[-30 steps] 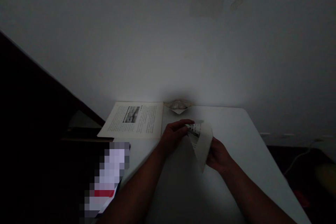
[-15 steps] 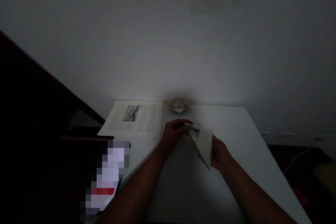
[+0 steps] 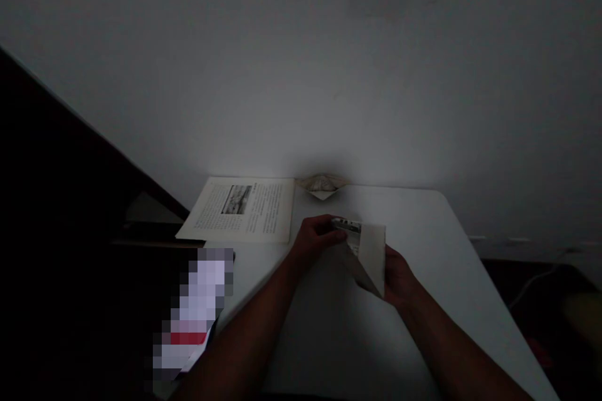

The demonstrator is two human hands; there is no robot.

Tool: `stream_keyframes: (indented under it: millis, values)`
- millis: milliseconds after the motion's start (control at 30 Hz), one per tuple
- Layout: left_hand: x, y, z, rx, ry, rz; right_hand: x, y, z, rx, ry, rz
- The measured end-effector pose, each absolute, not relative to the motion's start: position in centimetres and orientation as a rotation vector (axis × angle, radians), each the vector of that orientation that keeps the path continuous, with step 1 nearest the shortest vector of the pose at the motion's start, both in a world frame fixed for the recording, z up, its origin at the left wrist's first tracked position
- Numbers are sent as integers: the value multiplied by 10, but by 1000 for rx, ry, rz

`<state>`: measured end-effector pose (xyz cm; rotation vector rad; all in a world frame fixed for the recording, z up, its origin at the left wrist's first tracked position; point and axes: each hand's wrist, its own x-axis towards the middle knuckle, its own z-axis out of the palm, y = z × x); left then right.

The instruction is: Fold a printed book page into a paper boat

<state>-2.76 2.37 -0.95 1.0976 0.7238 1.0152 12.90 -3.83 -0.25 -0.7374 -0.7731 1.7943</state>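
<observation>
A folded sheet of printed paper is held up over the table between my two hands. My left hand pinches its upper left corner, thumb in front of the printed part. At the right edge, my right hand grips the paper, its fingers partly hidden behind the sheet. A slanted fold runs down to a point at the lower right. Beyond my hands, a folded paper boat stands at the back of the table against the wall.
On the left of the white table lies a stack of printed pages with a picture on top. A phone-like device with a blurred, bright screen rests at the left edge. The pale wall rises directly behind the table.
The folded paper has turned slightly, so more of its printed face shows, and my left thumb reaches further over it. The view has shifted a little.
</observation>
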Motion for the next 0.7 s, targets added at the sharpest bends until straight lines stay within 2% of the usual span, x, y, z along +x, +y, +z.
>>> stream_keyframes:
  millis: [133,333,433,567,633,700]
  values:
    - [-25,24,-8,1114,750,997,129,-38,-1,-705,-588,1853]
    - [-32,29,-14,1054,794,1121,130,-39,-5,-666,-623,1849]
    - [-37,35,-17,931,807,1237,132,-39,-7,-733,-802,1575]
    - [-40,36,-16,811,806,1308,134,-34,-12,-1104,-941,1024]
    - [-39,35,-13,782,810,1321,134,-30,-15,-1177,-920,922]
    - [-37,33,-10,769,819,1326,135,-27,-18,-1159,-956,958]
